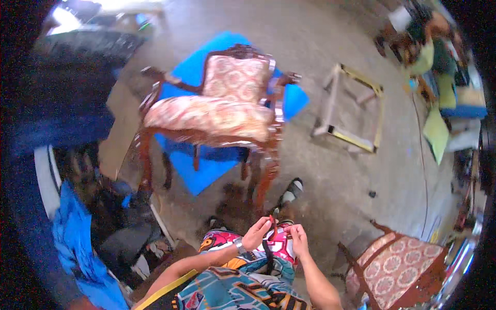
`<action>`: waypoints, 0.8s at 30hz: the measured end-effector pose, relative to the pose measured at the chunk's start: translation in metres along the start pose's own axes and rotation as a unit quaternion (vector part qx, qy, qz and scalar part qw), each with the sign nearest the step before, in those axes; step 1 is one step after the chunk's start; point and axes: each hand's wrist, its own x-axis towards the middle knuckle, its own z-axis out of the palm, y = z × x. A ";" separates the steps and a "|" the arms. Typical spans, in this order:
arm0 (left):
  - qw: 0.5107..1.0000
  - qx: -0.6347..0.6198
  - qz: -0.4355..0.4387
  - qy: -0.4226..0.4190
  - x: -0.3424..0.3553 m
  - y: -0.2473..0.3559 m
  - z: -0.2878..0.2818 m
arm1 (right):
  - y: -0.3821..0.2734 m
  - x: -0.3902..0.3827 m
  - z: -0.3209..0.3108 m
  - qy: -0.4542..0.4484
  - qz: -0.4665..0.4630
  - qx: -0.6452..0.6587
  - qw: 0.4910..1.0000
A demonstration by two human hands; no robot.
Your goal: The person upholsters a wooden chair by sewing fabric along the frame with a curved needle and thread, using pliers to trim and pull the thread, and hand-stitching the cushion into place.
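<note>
Both hands are close together over my lap. My left hand (pixel 256 234), with a watch (pixel 240 246) on its wrist, pinches a small red piece (pixel 272 221), too small to name. Beside it a black strip (pixel 268 253) hangs down over my patterned clothes. My right hand (pixel 298 239) is a little to the right, its thumb and fingers brought together; what they hold, if anything, cannot be made out. In front of me stands a carved wooden armchair (pixel 235 77) with a floral seat and back, blurred by motion.
A blue sheet (pixel 194 173) lies under the armchair. Farther right is a bare wooden frame (pixel 356 139). Another floral chair (pixel 400 266) lies near right. Blue cloth (pixel 77 243) is bunched at left. A person (pixel 429 31) is at the far right; a cord (pixel 419 134) crosses the floor.
</note>
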 end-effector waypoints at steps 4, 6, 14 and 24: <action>0.979 -0.036 0.177 0.097 -0.141 -0.031 -0.106 | -0.060 -0.075 0.166 -0.178 -0.054 -0.094 0.978; 0.960 -0.074 0.234 0.134 -0.196 -0.036 -0.156 | -0.077 -0.104 0.263 -0.213 -0.085 -0.113 0.967; 0.925 -0.179 0.320 0.101 -0.318 -0.010 -0.274 | -0.114 -0.152 0.461 -0.270 -0.033 -0.081 0.959; 0.949 0.208 0.216 0.098 -0.310 0.101 -0.406 | -0.154 -0.071 0.533 -0.309 0.085 0.052 0.946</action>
